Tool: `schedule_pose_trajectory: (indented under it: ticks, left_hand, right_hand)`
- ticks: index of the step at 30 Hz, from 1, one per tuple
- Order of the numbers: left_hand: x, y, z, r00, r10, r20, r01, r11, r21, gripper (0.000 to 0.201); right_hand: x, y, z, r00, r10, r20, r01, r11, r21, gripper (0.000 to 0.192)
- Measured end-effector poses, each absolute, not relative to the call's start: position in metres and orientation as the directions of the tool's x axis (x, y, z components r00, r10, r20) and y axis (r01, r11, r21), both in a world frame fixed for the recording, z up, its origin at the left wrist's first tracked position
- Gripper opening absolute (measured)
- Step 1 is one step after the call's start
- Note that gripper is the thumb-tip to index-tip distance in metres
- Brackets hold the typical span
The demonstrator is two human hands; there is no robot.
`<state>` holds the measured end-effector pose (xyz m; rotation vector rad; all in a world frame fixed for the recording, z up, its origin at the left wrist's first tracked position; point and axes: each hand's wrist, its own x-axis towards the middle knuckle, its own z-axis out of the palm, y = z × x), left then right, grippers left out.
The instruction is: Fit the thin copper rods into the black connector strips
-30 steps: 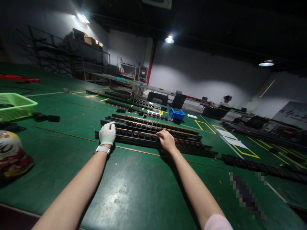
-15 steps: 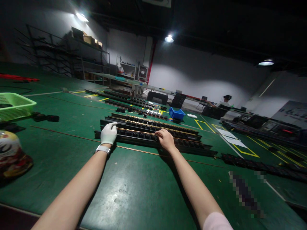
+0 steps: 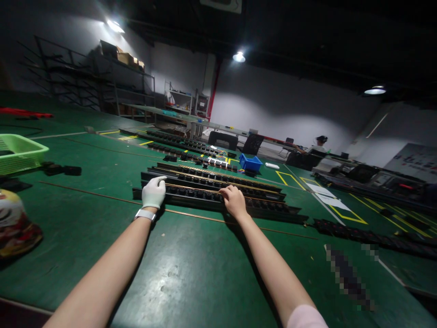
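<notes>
Gloved left grip (image 3: 153, 193) at black rails (image 3: 194, 201); bare right grip (image 3: 234, 201) farther along; blue bin (image 3: 251, 163) beyond.

Three lit lamps (image 3: 239, 57) hang beneath a dark ceiling (image 3: 307, 27), brightening patches of a pale wall (image 3: 273, 95) beside a vertical red pipe (image 3: 214, 91). Metal shelving (image 3: 133, 89) holding cardboard boxes (image 3: 125, 58) stands at left; beyond the glossy green worktop (image 3: 198, 269), a black office chair (image 3: 253, 144) sits by a long far worktop (image 3: 186, 117), and a lettered panel (image 3: 414, 164) leans into view at right
</notes>
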<state>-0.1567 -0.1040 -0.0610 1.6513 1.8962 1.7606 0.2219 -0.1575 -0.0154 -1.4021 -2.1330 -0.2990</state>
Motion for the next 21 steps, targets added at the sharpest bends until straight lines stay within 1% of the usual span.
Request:
schedule_pose_trajectory:
  ticks: [4, 8, 13, 17, 21]
  left_hand:
    - [-0.155, -0.104, -0.06, -0.414, 0.707, 0.573, 0.632, -0.231, 0.74, 0.037]
    - [-0.154, -0.105, -0.059, -0.42, 0.702, 0.574, 0.636, -0.224, 0.739, 0.037]
    - [-0.154, -0.105, -0.059, -0.422, 0.698, 0.579, 0.634, -0.229, 0.739, 0.038]
    - [-0.154, -0.106, -0.058, -0.421, 0.706, 0.569, 0.632, -0.222, 0.743, 0.038]
    - [-0.153, -0.108, -0.057, -0.421, 0.714, 0.559, 0.636, -0.208, 0.743, 0.037]
  right_hand:
    - [0.219, -0.16, -0.016, -0.256, 0.77, 0.584, 0.9, 0.411, -0.147, 0.028]
    - [0.219, -0.158, -0.02, -0.249, 0.775, 0.581, 0.878, 0.434, -0.202, 0.029]
    - [0.217, -0.155, -0.026, -0.246, 0.776, 0.581, 0.861, 0.45, -0.236, 0.028]
    - [0.214, -0.155, -0.027, -0.253, 0.776, 0.578, 0.859, 0.455, -0.235, 0.029]
    - [0.212, -0.156, -0.024, -0.268, 0.774, 0.574, 0.871, 0.449, -0.198, 0.03]
